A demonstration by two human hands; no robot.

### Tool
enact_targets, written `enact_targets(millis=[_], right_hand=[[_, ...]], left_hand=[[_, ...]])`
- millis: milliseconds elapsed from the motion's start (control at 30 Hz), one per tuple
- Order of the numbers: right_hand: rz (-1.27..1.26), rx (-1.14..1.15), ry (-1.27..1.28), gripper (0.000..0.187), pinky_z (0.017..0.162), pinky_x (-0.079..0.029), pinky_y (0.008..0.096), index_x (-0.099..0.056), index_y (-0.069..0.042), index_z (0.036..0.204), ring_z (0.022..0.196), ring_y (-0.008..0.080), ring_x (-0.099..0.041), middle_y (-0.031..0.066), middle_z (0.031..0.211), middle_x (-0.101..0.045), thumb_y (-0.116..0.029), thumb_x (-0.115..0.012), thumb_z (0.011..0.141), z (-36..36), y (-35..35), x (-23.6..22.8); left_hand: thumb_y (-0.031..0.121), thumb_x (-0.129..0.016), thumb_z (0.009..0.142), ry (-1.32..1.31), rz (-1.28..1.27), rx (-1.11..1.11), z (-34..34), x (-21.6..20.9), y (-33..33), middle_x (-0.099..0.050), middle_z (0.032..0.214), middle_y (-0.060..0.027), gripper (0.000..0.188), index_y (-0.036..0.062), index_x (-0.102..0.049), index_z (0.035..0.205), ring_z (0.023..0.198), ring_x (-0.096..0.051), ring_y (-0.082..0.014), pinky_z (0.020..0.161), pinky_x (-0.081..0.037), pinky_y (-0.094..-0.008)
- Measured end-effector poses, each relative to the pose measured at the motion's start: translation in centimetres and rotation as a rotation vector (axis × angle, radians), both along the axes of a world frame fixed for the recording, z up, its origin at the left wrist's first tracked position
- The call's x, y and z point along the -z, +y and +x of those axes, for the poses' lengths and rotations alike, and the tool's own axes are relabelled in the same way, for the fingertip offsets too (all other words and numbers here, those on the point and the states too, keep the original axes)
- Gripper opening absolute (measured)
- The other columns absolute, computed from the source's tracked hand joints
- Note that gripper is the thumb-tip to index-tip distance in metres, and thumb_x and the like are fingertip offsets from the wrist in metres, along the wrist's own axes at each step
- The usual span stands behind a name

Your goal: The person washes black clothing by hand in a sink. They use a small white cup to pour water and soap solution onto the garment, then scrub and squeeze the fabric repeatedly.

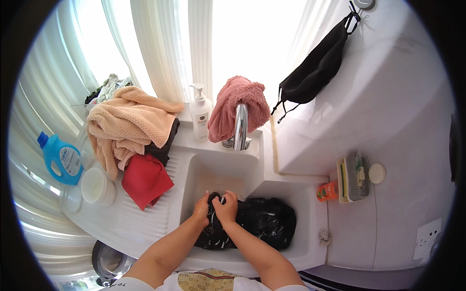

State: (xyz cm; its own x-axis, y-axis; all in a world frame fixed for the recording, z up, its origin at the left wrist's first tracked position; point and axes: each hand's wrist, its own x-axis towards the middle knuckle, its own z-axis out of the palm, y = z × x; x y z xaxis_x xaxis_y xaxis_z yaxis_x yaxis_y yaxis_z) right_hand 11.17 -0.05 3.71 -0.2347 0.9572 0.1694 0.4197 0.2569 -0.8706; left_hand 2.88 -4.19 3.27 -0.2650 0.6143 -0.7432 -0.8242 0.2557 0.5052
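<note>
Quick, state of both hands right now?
Left hand: closed, holding black cloth.
Right hand: closed, holding the same cloth.

The black cloth (268, 221) looks glossy, the metal faucet (241, 128) smoothly polished.

Here's the white sink unit (121, 225)! Left of the chrome tap (241, 127) stands a pump bottle (200, 116); farther left, a peach towel (128, 114), red cloth (147, 179) (right over the ridges (171, 166)) and white tub (97, 189); in front of the tap, black fabric (269, 220) fills the basin (223, 162).
</note>
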Motion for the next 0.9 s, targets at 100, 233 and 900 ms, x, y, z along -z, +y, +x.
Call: enact_targets(millis=[100,233,900], right_hand=[[0.317,-0.336,0.124,0.024,0.085,-0.049,0.0409,-0.051,-0.002,0.076,0.096,0.0384,-0.06,0.0161,0.096,-0.065,-0.012,-0.072,0.069,-0.6,-3.6,-5.1],[-0.032,0.11,-0.056,0.019,0.063,-0.049,0.0437,-0.054,0.0,0.073,0.07,0.039,-0.059,0.0184,0.082,-0.062,-0.014,-0.068,0.074,0.7,0.8,1.1],[0.099,0.022,-0.053,0.023,0.066,-0.046,0.0427,-0.056,-0.001,0.077,0.076,0.0396,-0.056,0.0185,0.082,-0.058,-0.02,-0.068,0.081,2.4,1.9,-0.6]], left_hand=[[0.051,-0.049,0.097,-0.188,0.229,-0.158,-0.4,4.2,-1.3,-0.063,0.096,-0.01,0.043,0.0093,-0.058,0.104,0.091,-0.062,-0.0238,0.078,-0.051,-0.0394],[0.046,-0.053,0.096,0.061,-0.107,0.024,1.2,-0.5,-0.6,-0.064,0.092,-0.0101,0.041,0.0066,-0.061,0.104,0.088,-0.062,-0.0233,0.075,-0.051,-0.0386],[0.046,-0.052,0.096,-0.027,-0.111,0.311,0.6,-3.1,0.2,-0.068,0.098,-0.0135,0.046,0.0028,-0.064,0.104,0.088,-0.066,-0.0259,0.076,-0.054,-0.0382]])
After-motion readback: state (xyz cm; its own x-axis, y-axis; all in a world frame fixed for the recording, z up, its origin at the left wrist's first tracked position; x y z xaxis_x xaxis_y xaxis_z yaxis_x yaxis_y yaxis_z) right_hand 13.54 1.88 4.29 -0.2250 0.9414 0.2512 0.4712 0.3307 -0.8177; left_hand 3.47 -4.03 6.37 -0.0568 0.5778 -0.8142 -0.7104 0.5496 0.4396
